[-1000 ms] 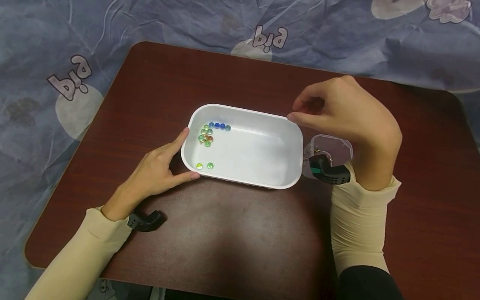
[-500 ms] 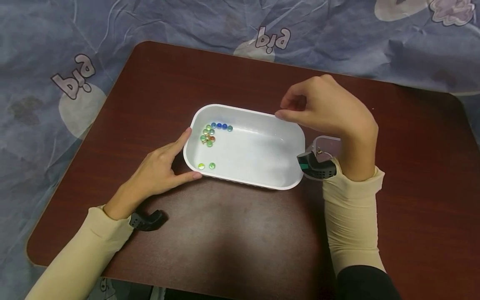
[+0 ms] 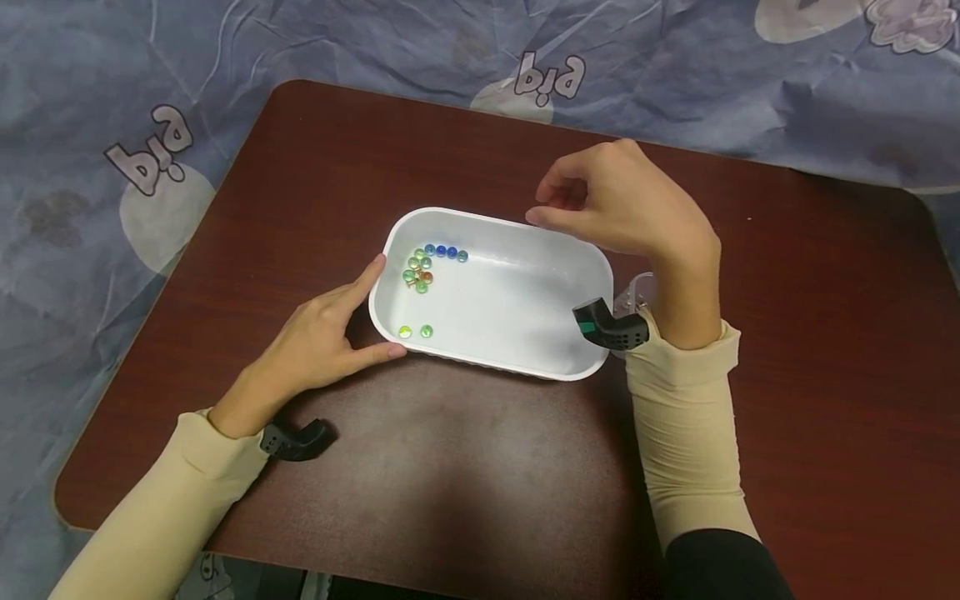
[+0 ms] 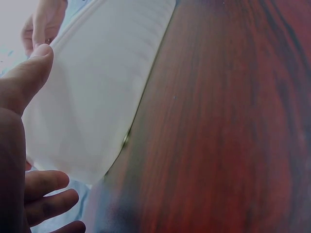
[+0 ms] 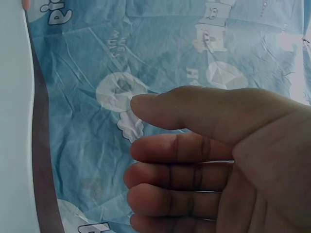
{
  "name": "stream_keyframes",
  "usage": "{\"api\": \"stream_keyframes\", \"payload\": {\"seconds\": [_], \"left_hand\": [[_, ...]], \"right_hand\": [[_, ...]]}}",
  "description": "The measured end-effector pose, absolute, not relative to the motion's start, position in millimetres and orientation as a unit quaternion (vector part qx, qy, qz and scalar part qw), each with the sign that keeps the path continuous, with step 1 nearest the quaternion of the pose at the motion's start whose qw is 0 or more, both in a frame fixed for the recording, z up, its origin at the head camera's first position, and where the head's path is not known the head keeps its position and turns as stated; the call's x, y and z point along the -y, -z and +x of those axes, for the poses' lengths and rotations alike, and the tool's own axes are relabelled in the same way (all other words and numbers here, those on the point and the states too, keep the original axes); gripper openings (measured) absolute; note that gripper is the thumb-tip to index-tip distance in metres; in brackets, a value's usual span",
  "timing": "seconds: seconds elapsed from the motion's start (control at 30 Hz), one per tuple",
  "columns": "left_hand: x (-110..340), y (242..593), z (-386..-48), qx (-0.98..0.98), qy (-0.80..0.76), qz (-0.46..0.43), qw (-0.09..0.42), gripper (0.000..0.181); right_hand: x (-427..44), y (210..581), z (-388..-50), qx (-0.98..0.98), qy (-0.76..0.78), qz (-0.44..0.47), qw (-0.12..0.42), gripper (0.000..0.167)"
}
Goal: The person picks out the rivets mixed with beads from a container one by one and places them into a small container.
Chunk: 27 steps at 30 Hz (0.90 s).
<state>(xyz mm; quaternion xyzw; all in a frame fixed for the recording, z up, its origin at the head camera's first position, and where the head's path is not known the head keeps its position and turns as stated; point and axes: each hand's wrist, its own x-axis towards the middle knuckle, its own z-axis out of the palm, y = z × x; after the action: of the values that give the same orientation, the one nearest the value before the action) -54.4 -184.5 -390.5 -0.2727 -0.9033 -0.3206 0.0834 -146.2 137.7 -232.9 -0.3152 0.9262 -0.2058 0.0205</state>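
Dial reference: the tray (image 3: 517,300) sits on the table (image 3: 450,475), its far side being 12 o'clock. My left hand (image 3: 315,337) is at 9 o'clock, fingers spread, thumb and forefinger well apart against the rim at about 8 and 10. My right hand (image 3: 626,200) hangs at the far rim, 1 o'clock, fingers loosely bent and thumb apart from them; nothing shows between (the right wrist view gives bare fingertips only). Marbles (image 3: 427,262) lie inside the tray from 9 to 11 o'clock, with two more at 8. The box (image 3: 637,289) stands just beyond 3 o'clock, partly hidden by my right arm.

Recommended practice, in my judgement:
1. Brace lightly with the left hand; a hard shove could turn the tray and set the marbles rolling.
2. Pass the right fingertips low over the rim.
3. Hold the right wrist camera (image 3: 613,327) clear at 4 o'clock.
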Motion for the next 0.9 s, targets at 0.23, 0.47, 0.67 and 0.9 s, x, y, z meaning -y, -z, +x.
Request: {"api": "stream_keyframes", "payload": {"seconds": [0.23,0.47,0.67,0.9], "left_hand": [[184.9,390.2,-54.8,0.904,0.319,-0.273,0.082,0.103],[184.7,390.3,-54.0,0.907,0.317,-0.266,0.076,0.103],[183.3,388.6,-53.6,0.91,0.314,-0.262,0.065,0.104],[183.6,387.7,-53.2,0.912,0.314,-0.259,0.06,0.105]], "right_hand": [[-125.4,241.9,-153.7,-0.912,0.23,-0.338,-0.013,0.008],[-111.5,248.5,-163.0,-0.905,0.242,-0.349,-0.021,0.01],[-103.7,251.0,-167.0,-0.902,0.25,-0.352,-0.011,0.01],[-89.2,249.2,-172.4,-0.902,0.252,-0.351,0.003,0.012]]}}
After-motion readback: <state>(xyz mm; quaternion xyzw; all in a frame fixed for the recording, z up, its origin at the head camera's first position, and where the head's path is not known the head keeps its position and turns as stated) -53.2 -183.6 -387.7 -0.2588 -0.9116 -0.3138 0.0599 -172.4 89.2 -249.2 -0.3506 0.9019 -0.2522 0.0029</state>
